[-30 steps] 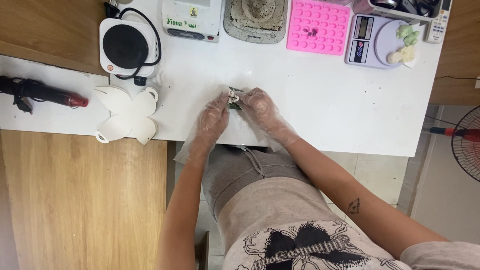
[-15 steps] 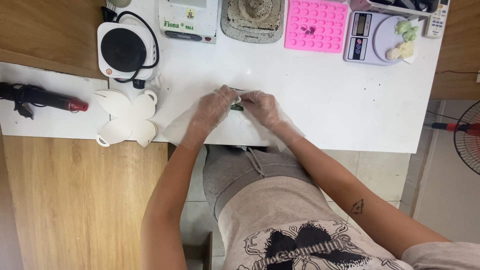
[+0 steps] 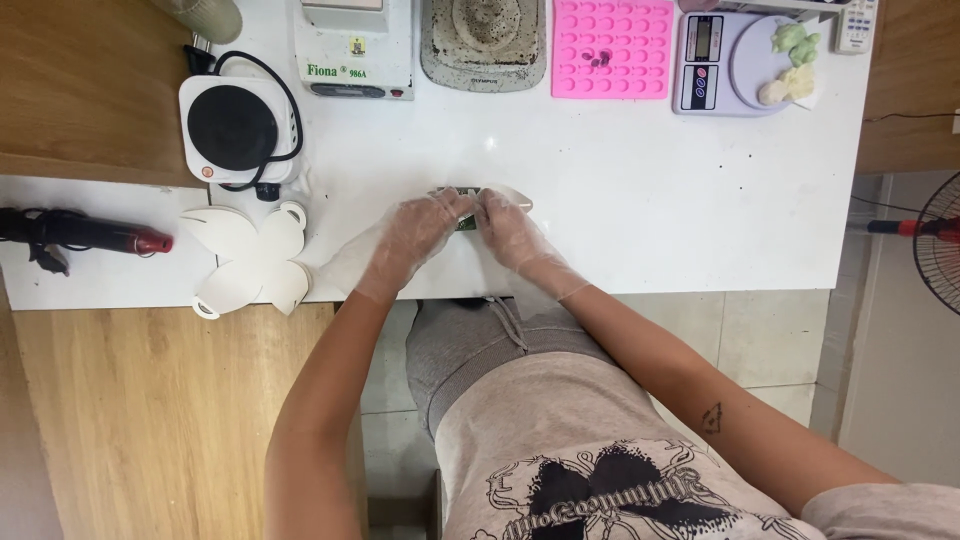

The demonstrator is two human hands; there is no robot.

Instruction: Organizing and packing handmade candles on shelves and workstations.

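Two gloved hands meet near the front edge of the white table. The left hand and the right hand both wear thin clear plastic gloves, and their fingertips close together on a small green thing pinched between them. Most of that thing is hidden by the fingers; only a sliver of green with a dark edge shows, so its kind and shape cannot be made out. Just behind the fingers a pale, shiny rounded piece peeks out, also largely covered, and whether it touches the green thing cannot be told. Both hands are curled nearly closed, with the fingers bent inward.

Left of the hands lies a white mould shaped like petals, and further left a dark tool with a red tip, its far end cut off by the frame. At the back stand a small hotplate with a black cord, a white machine cut off at the top, a grey tray with a dirty round hollow, a pink mould with a few dark bits in one cell, and a scale bearing small green and cream lumps too small to identify. A fan is half cut off at the right edge.
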